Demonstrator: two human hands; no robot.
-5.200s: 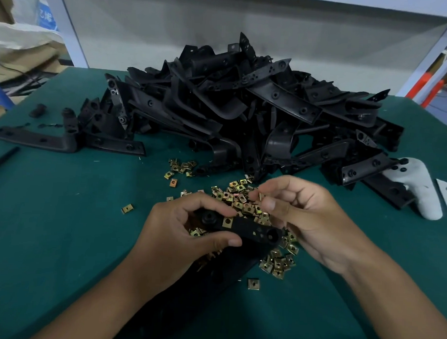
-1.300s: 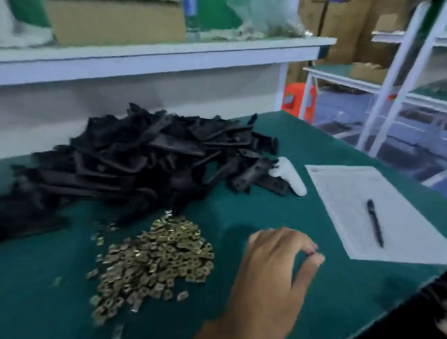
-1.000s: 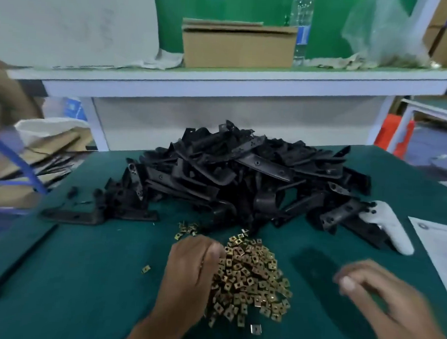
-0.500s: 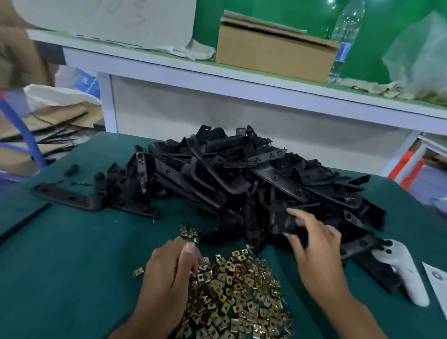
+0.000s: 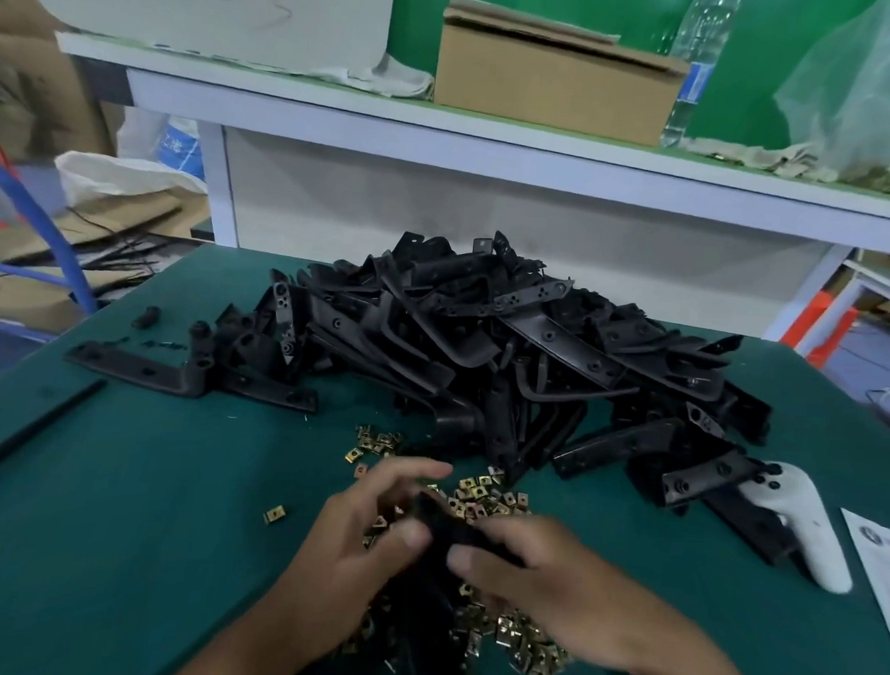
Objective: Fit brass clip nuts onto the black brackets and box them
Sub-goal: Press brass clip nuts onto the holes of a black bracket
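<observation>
Black bracket held over brass clip nuts, near side of bracket heap, both hands curled round it: left hand, right hand. Fitting step just starting. Next: pick one nut, slide onto bracket edge. Nut in grip: cannot tell, blurred.

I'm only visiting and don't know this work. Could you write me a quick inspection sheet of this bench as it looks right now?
Surface: dark green table mat, flat.
Job's things: large heap of black plastic brackets at the far middle; loose pile of small brass clip nuts nearer; one black bracket held over the nuts.
Clutter: white handheld controller at the right; white printed sheet at the right edge.
Hands: left hand and right hand both grip the held bracket; blurred.
Cables: blue tube off the left side.
Surroundings: brown cardboard box and clear plastic bottle on the white shelf behind.
</observation>
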